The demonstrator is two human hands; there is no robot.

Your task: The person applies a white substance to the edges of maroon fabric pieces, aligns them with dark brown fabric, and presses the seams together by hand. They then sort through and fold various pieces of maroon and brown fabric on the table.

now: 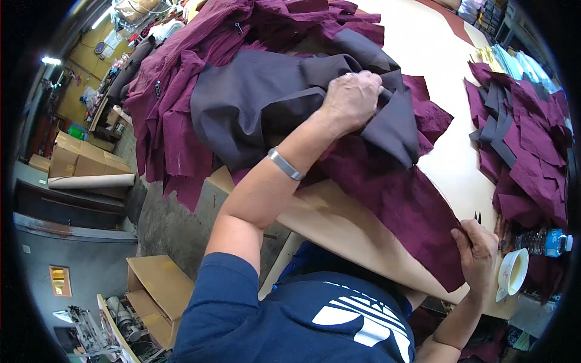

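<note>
Near the top centre, my left hand (354, 100) is closed on bunched dark grey fabric (242, 97), a silver band round its wrist. A maroon piece of fabric (405, 206) runs from under the grey cloth to my right hand (480, 249), which pinches its edge between thumb and fingers at the table's front right. Two small dark points (478, 216) stick up just behind the right hand; whether it holds that tool is unclear. More maroon fabric (172, 115) with zipper pulls lies heaped at the back and left, hanging over the edge.
On the pale table (451, 157), maroon and dark pieces (532, 133) are stacked at the right. A white cup (513, 273) and a plastic bottle (541, 242) stand near my right hand. Cardboard boxes (163, 284) are on the left, beyond the table.
</note>
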